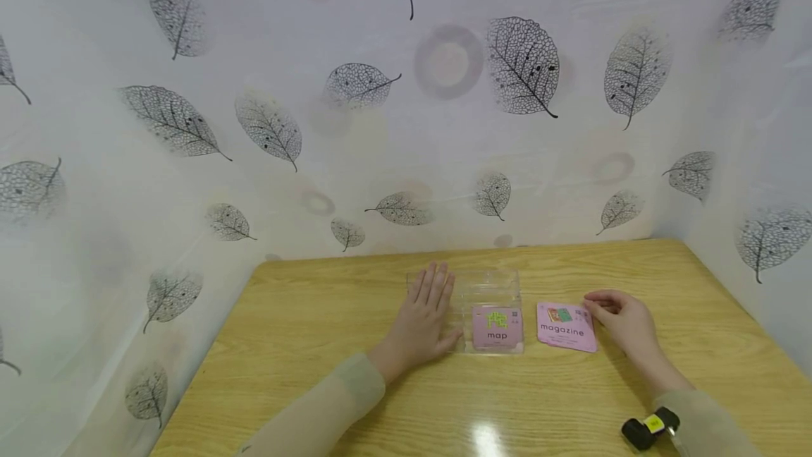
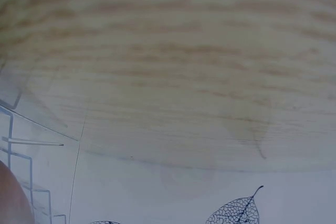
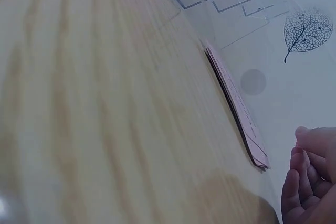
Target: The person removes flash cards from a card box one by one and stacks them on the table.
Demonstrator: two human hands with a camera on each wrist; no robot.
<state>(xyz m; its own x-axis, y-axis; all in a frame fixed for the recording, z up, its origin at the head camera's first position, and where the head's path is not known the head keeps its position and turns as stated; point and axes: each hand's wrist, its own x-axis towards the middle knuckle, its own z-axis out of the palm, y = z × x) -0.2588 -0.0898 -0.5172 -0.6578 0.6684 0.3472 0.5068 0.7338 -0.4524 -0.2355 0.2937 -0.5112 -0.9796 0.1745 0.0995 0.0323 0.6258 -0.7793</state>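
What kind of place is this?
Likely an indoor tabletop spot, perhaps a small booth for learning activities: a wood-grain table enclosed on three sides by leaf-print walls, with a clear rack and pink word cards on it.

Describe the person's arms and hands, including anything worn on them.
The left hand and right hand are bare, with no gloves. The left sleeve and right sleeve are long and a pale greenish beige. By the right sleeve's end is a small black device with a yellow label.
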